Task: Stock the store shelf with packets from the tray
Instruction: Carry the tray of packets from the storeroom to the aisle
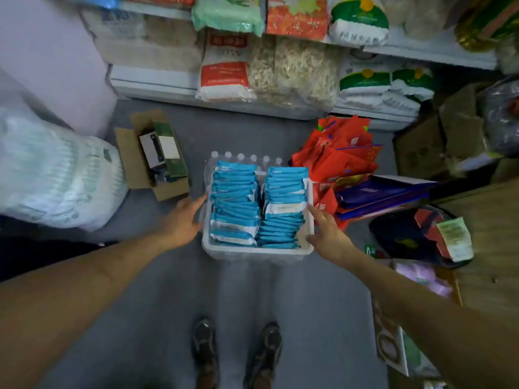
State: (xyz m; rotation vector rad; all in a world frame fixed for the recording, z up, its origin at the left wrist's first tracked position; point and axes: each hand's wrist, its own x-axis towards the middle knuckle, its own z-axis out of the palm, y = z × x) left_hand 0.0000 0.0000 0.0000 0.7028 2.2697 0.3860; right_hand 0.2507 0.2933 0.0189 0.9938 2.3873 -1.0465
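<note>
A white plastic tray [252, 253] stands on the floor in front of my feet, on top of a wrapped pack of bottles [247, 157]. Two rows of blue and white packets [236, 197] stand on edge in it. My left hand [182, 220] reaches the tray's left wall with straight fingers that touch it. My right hand [328, 234] lies against the right rim, fingers stretched along it and thumb at the near corner. Neither hand holds a packet. The store shelf [157, 80] runs along the wall ahead, filled with bags.
An open cardboard box [153, 161] sits left of the tray, beside a large white wrapped bundle [56, 175]. Red bags [339, 153] and dark blue bags [376, 195] are piled at the right. More cartons [438, 141] stand at the far right. Grey floor surrounds my shoes [205, 349].
</note>
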